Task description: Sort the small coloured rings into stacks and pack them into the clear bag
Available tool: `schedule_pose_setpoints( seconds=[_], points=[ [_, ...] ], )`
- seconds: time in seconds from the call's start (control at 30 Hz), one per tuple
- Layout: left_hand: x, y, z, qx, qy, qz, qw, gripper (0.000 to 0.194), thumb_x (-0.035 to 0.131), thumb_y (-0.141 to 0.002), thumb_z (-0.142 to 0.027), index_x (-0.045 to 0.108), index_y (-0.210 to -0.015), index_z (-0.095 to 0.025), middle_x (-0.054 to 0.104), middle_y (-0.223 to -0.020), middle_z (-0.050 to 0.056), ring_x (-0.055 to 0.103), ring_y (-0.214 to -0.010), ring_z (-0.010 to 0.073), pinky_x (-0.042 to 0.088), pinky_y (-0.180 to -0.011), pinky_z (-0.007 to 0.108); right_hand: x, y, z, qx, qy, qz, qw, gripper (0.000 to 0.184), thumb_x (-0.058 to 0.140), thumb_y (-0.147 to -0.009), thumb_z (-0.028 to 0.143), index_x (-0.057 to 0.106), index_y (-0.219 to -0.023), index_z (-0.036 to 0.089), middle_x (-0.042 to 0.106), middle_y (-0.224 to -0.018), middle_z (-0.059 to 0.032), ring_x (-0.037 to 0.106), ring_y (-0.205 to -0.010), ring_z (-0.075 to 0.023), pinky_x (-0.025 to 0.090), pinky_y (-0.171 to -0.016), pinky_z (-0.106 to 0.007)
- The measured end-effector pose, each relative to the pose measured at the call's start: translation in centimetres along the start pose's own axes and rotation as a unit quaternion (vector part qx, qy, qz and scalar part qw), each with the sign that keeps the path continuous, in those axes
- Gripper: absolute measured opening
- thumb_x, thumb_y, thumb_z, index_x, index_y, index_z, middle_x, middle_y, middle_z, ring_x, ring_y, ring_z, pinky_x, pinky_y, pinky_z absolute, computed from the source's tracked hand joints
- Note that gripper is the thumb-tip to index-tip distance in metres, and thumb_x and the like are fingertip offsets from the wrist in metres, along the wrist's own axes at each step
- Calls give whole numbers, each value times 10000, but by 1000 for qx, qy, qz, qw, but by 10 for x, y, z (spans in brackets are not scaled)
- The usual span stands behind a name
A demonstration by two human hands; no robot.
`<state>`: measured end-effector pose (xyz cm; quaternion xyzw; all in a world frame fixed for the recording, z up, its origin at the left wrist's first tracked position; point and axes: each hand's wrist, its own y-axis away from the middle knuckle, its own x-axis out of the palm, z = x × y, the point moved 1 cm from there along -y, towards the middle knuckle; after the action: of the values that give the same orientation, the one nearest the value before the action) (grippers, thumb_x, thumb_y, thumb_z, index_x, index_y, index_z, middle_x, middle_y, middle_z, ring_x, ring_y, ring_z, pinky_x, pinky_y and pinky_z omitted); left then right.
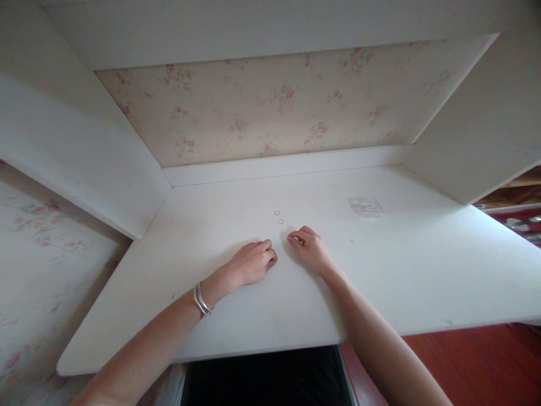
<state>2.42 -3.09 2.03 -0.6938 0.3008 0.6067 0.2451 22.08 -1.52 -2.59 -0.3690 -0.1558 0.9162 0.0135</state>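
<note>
Two small thin rings lie near the middle of a white desk, the farther ring [277,212] just behind the nearer ring [280,221]. My left hand [254,261] is on the desktop in front of them and to their left, its fingers curled inward. A silver bracelet [202,299] circles that wrist. To the right, my right hand [311,249] has thumb and forefinger pinched together close to the nearer ring, without touching it. Whatever either hand may hold is hidden or too small to make out. A narrow gap separates the two hands.
A flat, clear plastic packet [366,206] lies on the white desktop [422,265] to the right. White side panels and a back ledge [287,164] enclose the desk beneath flowered wallpaper [253,107]. Shelves with objects [524,223] stand at the far right.
</note>
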Motion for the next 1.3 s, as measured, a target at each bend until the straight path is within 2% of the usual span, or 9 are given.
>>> schedule_pose_setpoints(
  seconds=[0.13,0.27,0.4,0.57,0.7,0.83,0.93,1.1,1.3],
  points=[
    [-4,2,1,-3,35,-24,999,228,452,-902,-317,662,-913,-226,562,-904,31,565,-807,160,437,-751,290,1,1,-1,-5,44,4,999,256,440,-898,349,670,-910,235,570,-864,-18,544,-680,-106,391,-655,-229],
    [-10,14,11,-41,123,-77,989,211,495,-882,-350,647,-952,-222,558,-932,25,565,-794,140,438,-757,270,3,-3,1,-13,135,17,991,292,418,-907,330,619,-1101,246,570,-966,-57,555,-817,-159,384,-746,-277],
    [-2,35,34,-128,212,-167,954,192,503,-875,-332,641,-902,-202,562,-875,14,543,-754,125,428,-738,260,8,-14,10,-18,226,47,973,378,407,-909,360,509,-1269,297,550,-1027,-80,518,-907,-217,344,-782,-355],
    [16,54,60,-216,255,-225,915,215,501,-867,-346,638,-853,-182,505,-705,-8,472,-635,119,392,-617,246,16,-26,16,-11,262,57,963,352,387,-916,401,531,-1233,346,534,-1015,-81,494,-873,-226,314,-743,-368],
    [19,57,67,-226,257,-243,908,216,502,-862,-341,643,-849,-179,511,-708,-4,473,-646,122,391,-635,248,18,-27,9,-20,237,43,970,271,421,-910,360,648,-1042,294,535,-997,-75,492,-857,-207,316,-723,-339],
    [19,58,66,-214,259,-241,911,223,493,-865,-345,650,-853,-187,534,-736,3,486,-656,123,394,-639,247,19,-24,2,-25,206,42,977,217,465,-889,281,677,-894,239,540,-981,-73,505,-847,-192,347,-713,-320],
    [22,59,64,-209,263,-233,913,218,495,-861,-339,652,-856,-188,550,-748,8,497,-663,125,398,-641,247,19,-16,6,-49,159,40,985,214,457,-894,262,667,-879,221,534,-947,-71,511,-837,-181,384,-737,-321],
    [29,59,65,-242,276,-224,903,209,507,-845,-334,654,-836,-185,565,-730,7,509,-663,129,402,-635,246,16,10,23,-119,12,49,992,207,453,-904,269,651,-906,209,504,-917,-59,515,-800,-147,435,-746,-287],
    [29,58,68,-259,283,-219,897,226,503,-841,-351,655,-837,-185,566,-715,3,516,-659,129,401,-633,245,14,27,33,-163,9,96,982,220,454,-910,278,664,-920,212,501,-907,-62,514,-781,-145,456,-721,-287]
  ],
)
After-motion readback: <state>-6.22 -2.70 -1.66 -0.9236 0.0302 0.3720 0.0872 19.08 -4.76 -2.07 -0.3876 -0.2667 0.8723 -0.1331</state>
